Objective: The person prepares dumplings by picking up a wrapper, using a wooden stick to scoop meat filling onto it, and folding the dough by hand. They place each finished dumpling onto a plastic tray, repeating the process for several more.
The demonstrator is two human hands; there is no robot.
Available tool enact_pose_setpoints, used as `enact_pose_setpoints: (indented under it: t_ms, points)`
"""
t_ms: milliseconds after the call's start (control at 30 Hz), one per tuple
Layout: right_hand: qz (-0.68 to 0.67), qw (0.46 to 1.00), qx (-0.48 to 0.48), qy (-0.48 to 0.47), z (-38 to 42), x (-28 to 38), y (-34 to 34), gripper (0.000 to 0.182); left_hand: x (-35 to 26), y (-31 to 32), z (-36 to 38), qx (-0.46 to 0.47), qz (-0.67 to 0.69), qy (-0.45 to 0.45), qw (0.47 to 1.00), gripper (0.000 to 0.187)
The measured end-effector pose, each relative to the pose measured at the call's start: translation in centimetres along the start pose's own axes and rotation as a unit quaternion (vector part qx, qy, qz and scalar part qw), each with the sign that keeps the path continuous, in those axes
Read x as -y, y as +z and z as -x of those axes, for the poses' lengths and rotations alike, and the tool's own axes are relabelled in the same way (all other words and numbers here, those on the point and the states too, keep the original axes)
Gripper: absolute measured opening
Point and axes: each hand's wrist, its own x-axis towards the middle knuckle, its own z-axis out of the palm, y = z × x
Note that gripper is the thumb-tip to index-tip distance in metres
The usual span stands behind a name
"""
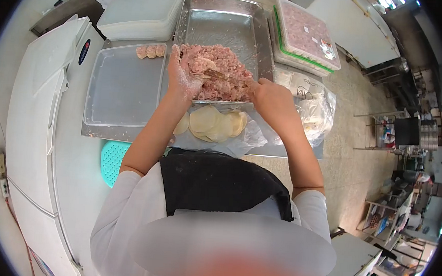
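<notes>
Pink minced meat (226, 61) fills the near part of a deep metal tray (266, 38). My left hand (184, 79), dusted with white flour, is at the tray's left edge, its fingers curled round a wrapper with meat on it (201, 65). From the right, my right hand (265, 96) grips a flat spatula (225, 77) whose blade reaches over the meat toward my left hand. Pale round dough wrappers (209, 123) lie in overlapping piles on plastic just in front of the tray. Several filled dumplings (150, 51) sit at the top right of a translucent tray (124, 87).
Stacked translucent containers (143, 9) stand behind the left tray. To the right are a filled, lidded box (307, 34) and plastic bags (315, 111). A turquoise perforated stool (112, 162) is below the table's near left edge; a white freezer (40, 89) stands at left.
</notes>
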Motion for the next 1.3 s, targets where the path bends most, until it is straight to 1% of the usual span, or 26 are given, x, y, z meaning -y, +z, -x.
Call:
enact_pose_setpoints:
  t_ms: [67,133,200,233,267,300,333,367,400,433,467,600,667,700,767,800,867,900,967,1000,1067,1100,1133,1200,1267,1300]
  points:
    - [-0.055,0.995,-0.078,-0.021,0.2,-0.2,0.8,0.022,0.5,-0.6,-1.1,0.059,-0.006,-0.005,0.998,0.061]
    - [-0.074,0.992,-0.093,-0.050,-0.6,-3.0,4.6,0.024,0.8,-0.4,-1.7,0.036,0.023,0.007,0.999,0.058]
    - [-0.090,0.986,-0.107,-0.087,-1.0,-4.9,4.8,0.025,0.6,-1.7,-3.2,0.013,0.056,0.027,0.998,0.055]
    - [-0.152,0.975,-0.114,-0.113,-0.7,-5.7,3.2,0.026,0.7,-4.2,-4.7,0.185,0.090,-0.002,0.979,0.055]
    - [-0.214,0.960,-0.121,-0.137,-0.5,-6.5,2.2,0.027,0.6,-4.0,-4.5,0.352,0.118,-0.033,0.928,0.058]
    - [-0.216,0.958,-0.121,-0.144,-0.3,-7.1,2.3,0.027,1.0,-4.1,-4.0,0.351,0.115,-0.026,0.929,0.058]
    - [-0.301,0.941,-0.116,-0.106,-0.2,-7.6,2.3,0.029,1.4,-1.4,-0.8,0.264,-0.081,0.047,0.960,0.060]
    - [-0.384,0.915,-0.107,-0.065,0.0,-8.1,2.4,0.032,1.5,0.7,1.4,0.159,-0.271,0.117,0.942,0.065]
    - [-0.385,0.914,-0.105,-0.071,0.1,-8.3,1.8,0.032,1.3,1.8,2.2,0.156,-0.271,0.123,0.942,0.065]
    - [-0.420,0.907,-0.010,-0.034,0.2,-8.3,0.6,0.034,1.1,2.6,2.9,0.177,-0.472,0.243,0.829,0.071]
    - [-0.449,0.889,0.085,0.004,0.4,-8.3,-0.3,0.036,0.9,3.2,3.4,0.183,-0.642,0.344,0.660,0.077]
    - [-0.459,0.877,0.136,-0.040,0.6,-8.6,-0.5,0.034,0.1,3.7,3.9,0.220,-0.695,0.305,0.613,0.072]
    - [-0.414,0.892,-0.009,-0.184,-0.1,-9.0,3.2,0.031,-0.7,2.1,2.9,0.242,-0.734,0.220,0.596,0.055]
    - [-0.414,0.891,-0.006,-0.188,-0.5,-9.2,4.1,0.031,-0.6,2.1,3.1,0.237,-0.734,0.221,0.597,0.055]
    - [-0.385,0.895,0.023,-0.222,-1.4,-9.3,4.9,0.030,-0.7,4.1,4.6,0.259,-0.772,0.230,0.532,0.043]
    - [-0.386,0.894,0.023,-0.225,-2.1,-9.7,4.7,0.030,-0.6,3.8,4.1,0.256,-0.774,0.231,0.532,0.043]
    - [-0.334,0.928,0.106,-0.124,-3.2,-10.6,3.7,0.030,-0.4,2.1,2.0,0.214,-0.790,0.114,0.564,0.036]
    - [-0.334,0.928,0.107,-0.128,-3.2,-10.5,3.3,0.030,0.0,0.1,0.6,0.211,-0.790,0.116,0.564,0.036]
    - [-0.125,0.987,-0.020,-0.096,-3.0,-9.8,2.6,0.031,0.3,-2.7,-1.3,0.098,-0.757,0.220,0.607,0.036]
    - [-0.169,0.967,-0.137,-0.129,-2.2,-8.9,3.4,0.031,0.1,-3.0,-1.7,0.094,-0.757,0.222,0.607,0.036]
    - [-0.201,0.962,-0.111,-0.146,-2.7,-8.1,6.1,0.030,0.1,-1.3,-1.2,0.070,-0.782,0.067,0.616,0.046]
    - [-0.234,0.956,-0.085,-0.156,-2.7,-8.1,7.3,0.030,0.1,-1.6,-1.3,0.068,-0.781,0.066,0.617,0.046]
    - [-0.235,0.956,-0.083,-0.155,-2.9,-9.0,8.1,0.030,0.1,-2.2,-1.4,0.068,-0.785,0.087,0.609,0.049]
    - [-0.110,0.990,0.050,-0.066,-4.4,-12.1,8.2,0.028,-0.2,-3.1,-1.1,0.064,-0.787,0.116,0.603,0.053]
    - [-0.125,0.989,0.054,-0.057,-3.8,-13.1,5.7,0.028,0.1,-3.6,0.5,0.057,-0.741,0.253,0.619,0.051]
    - [-0.138,0.987,0.062,-0.046,-3.0,-13.1,4.4,0.028,0.2,-3.3,1.0,0.062,-0.742,0.249,0.620,0.051]
